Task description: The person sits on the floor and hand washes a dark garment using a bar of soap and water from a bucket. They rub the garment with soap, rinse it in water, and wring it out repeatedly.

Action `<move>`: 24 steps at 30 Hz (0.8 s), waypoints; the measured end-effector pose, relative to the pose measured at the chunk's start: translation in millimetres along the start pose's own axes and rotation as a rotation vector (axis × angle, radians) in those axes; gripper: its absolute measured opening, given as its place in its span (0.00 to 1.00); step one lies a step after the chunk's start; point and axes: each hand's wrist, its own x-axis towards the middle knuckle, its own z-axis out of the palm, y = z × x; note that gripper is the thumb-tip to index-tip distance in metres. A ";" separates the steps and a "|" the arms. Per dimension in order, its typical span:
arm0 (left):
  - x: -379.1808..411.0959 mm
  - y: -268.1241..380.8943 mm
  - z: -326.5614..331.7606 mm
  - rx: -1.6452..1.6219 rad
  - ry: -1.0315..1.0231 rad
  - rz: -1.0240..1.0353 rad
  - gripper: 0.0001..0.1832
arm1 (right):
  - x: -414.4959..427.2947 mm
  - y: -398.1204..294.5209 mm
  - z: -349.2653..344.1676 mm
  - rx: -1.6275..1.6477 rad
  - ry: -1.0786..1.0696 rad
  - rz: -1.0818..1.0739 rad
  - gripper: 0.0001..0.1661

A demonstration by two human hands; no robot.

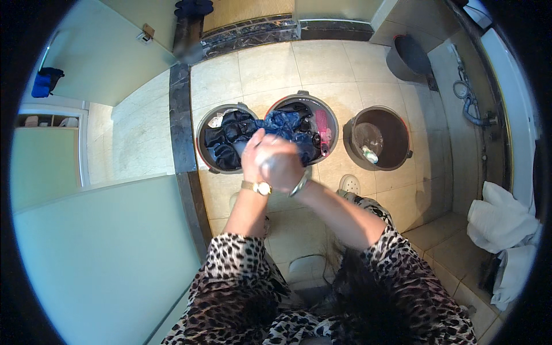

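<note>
Over the near rims of two grey buckets, my left hand (254,157), with a gold watch at the wrist, and my right hand (282,161), with a bangle, are pressed together, both blurred. Dark blue wet cloth (282,123) shows just beyond them, spanning the gap between the buckets. Whether the fingers grip it is hidden. The left bucket (202,157) holds dark cloth (237,125) in water and something white. In the middle bucket (332,116) lie more dark cloth and a pink brush (321,120), against its right side.
To the right stands a brown-looking bucket (401,157) with a clear bag and a small white-green item inside. Another dark bucket (394,64) is by the far right wall. A frosted glass panel (103,258) borders the left. White towels (500,220) hang at right. A hose (470,112) runs along the wall.
</note>
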 end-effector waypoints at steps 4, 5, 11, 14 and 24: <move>9.6 -44.3 9.4 0.780 0.576 0.414 0.13 | 11.2 39.1 -33.2 -0.204 0.070 0.409 0.21; 14.3 -50.5 19.5 0.638 0.610 0.358 0.11 | 12.6 43.9 -44.0 -0.184 0.090 0.706 0.22; 12.0 -15.0 46.9 0.386 0.929 0.405 0.10 | 24.0 34.4 -64.9 0.324 -0.141 1.078 0.14; 9.5 -8.7 29.8 0.302 0.903 0.444 0.10 | 23.8 30.1 -59.0 0.193 -0.150 0.857 0.10; 6.2 -52.8 0.3 1.930 0.785 0.449 0.12 | 9.2 32.8 -28.3 -0.309 0.060 0.598 0.22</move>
